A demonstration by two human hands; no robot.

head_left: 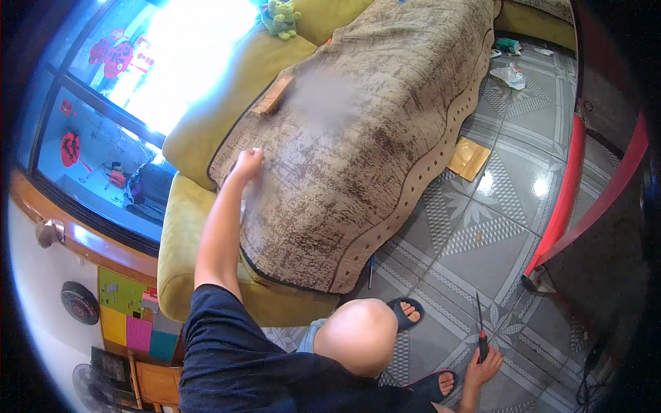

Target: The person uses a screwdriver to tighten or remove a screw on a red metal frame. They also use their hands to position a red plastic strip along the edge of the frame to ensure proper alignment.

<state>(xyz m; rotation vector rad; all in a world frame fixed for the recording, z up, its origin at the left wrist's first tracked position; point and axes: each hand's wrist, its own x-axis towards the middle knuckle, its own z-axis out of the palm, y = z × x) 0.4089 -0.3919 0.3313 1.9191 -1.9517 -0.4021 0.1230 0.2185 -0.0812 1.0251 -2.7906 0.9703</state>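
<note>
My left hand (pixel 249 165) is over the near left edge of a brown patterned rug (pixel 372 138), which drapes across a yellow-green sofa (pixel 186 213). Its fingers are closed, with a small pale spot at the fingertips; what they hold, if anything, is too small to tell. Down at the lower right, my right hand (pixel 485 369) grips a screwdriver (pixel 483 342) with a black and red handle. The long thin shaft points up and away, above the tiled floor. A brown wooden-looking block (pixel 274 95) lies on the rug beyond my left hand.
A kraft paper pouch (pixel 469 158) lies on the tiled floor (pixel 496 234) beside the rug. Farther back is a crumpled white plastic bag (pixel 509 76). A green plush toy (pixel 281 17) sits on the sofa by the bright window. A red curved frame (pixel 561 199) stands at right.
</note>
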